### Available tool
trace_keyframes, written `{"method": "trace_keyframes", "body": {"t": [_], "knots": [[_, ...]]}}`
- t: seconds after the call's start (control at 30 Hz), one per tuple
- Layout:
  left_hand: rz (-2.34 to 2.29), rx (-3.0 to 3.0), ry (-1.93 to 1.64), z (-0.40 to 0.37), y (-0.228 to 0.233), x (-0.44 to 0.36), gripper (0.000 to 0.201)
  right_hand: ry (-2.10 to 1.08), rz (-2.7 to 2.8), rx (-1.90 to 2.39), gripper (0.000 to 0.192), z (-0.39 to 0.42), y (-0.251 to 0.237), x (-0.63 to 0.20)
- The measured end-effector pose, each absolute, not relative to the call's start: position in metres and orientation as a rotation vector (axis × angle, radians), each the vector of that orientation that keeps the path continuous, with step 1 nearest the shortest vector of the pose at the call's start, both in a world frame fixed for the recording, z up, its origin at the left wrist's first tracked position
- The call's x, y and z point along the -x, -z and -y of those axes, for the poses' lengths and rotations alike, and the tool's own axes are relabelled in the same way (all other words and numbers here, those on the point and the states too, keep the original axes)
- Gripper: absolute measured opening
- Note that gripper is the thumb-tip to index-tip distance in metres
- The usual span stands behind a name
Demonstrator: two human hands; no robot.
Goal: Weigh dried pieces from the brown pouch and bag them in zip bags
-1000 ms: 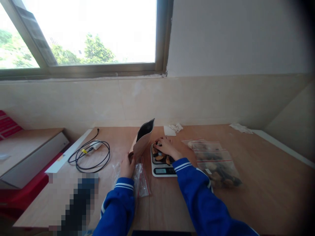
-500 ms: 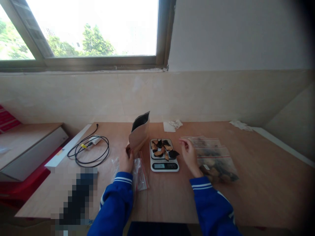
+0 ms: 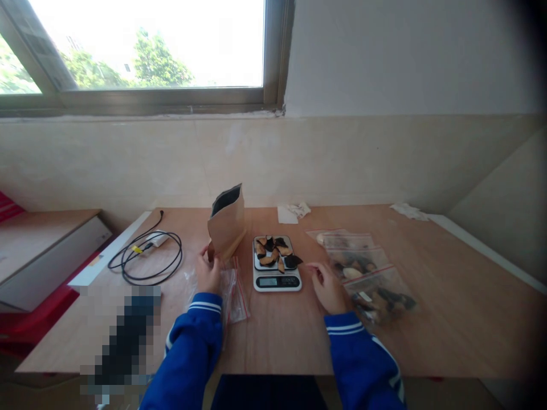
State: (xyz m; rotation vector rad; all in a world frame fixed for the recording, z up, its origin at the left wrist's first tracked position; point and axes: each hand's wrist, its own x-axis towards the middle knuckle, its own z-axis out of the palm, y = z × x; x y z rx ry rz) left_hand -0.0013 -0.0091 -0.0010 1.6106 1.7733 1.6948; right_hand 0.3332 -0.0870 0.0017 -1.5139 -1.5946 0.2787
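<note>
In the head view, our left hand (image 3: 208, 277) pinches the lower edge of the bag (image 3: 227, 226), its mouth open, left of the scale (image 3: 277, 288). Our right hand (image 3: 328, 287) grips nothing, fingers loosely bent, just right of the scale. Pieces (image 3: 269, 260) lie on the pan, one overhanging its right side. Packets (image 3: 380, 302) crowd our right hand; wrappers (image 3: 235, 299) lie against our left, the cable (image 3: 181, 254) farther left, paper (image 3: 287, 215) behind.

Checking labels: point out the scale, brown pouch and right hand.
Scale (image 3: 278, 282): head view, on its dark front panel.
Brown pouch (image 3: 228, 226): head view, on its outer face, below the open mouth.
Right hand (image 3: 330, 290): head view, middle of the hand.
</note>
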Motion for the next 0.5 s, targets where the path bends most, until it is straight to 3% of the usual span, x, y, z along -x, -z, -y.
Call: {"method": "trace_keyframes", "body": {"t": [0.33,0.4,0.5], "knots": [[-1.778,-1.843,-2.290,0.053,-0.050,-0.011,0.011,-0.240,1.571,1.506,0.028,0.085,0.003,-0.335],[-1.712,-2.013,-2.164,0.066,-0.064,-0.012,0.012,-0.237,1.590,1.524,0.028,0.086,0.002,-0.335],[-1.673,-2.156,-1.601,0.085,-0.077,-0.008,0.019,-0.240,1.610,1.552,0.029,0.087,0.001,-0.334]]}}
